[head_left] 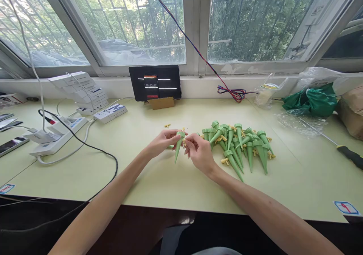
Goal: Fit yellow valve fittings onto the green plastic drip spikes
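In the head view my left hand is closed around the capped top of a green plant watering spike, its tip pointing down. Close against it on the right, my right hand pinches a small yellow valve at the spike's cap. Whether the valve is seated in the cap I cannot tell. Part of another green piece shows beneath my left fingers. To the right lies a pile of green spikes, many with yellow valves. Loose yellow valves lie beyond my left hand.
A dark tablet showing a timer leans by the window. On the left are white boxes, a power strip and a black cable. A screwdriver and a green bag lie at the right.
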A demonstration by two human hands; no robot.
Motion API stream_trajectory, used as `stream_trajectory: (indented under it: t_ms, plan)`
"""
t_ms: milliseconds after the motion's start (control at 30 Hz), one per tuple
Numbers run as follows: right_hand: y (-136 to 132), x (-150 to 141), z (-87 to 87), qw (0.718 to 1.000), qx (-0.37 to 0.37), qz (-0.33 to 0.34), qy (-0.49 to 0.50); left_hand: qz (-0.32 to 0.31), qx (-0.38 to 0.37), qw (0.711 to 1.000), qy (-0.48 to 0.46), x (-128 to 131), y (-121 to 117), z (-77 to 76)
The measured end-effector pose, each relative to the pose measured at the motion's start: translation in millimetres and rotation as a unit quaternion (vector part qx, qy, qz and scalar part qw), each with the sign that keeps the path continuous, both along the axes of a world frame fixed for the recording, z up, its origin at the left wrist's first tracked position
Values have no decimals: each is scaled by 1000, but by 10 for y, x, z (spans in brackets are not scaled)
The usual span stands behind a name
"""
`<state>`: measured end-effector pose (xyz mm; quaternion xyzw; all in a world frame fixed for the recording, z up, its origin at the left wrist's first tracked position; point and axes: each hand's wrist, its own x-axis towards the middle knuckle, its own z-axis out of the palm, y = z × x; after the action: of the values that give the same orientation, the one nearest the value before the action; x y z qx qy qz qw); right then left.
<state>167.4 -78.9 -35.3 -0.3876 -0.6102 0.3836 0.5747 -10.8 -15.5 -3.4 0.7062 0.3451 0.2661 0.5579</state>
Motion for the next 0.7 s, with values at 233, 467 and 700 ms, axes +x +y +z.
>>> stream_trajectory:
  t_ms: [233, 467, 700]
  plan:
    - [8, -8, 7, 999, -28, -6, 25, -3, 17, 1000, -12, 12, 17, -28]
    - [76, -47, -24, 988, -77, 17, 133, -17, 7, 1000, -25, -19, 26, -5]
    - [96, -78, -64, 985, -86, 21, 149, -10, 18, 1000, -15, -40, 26, -16]
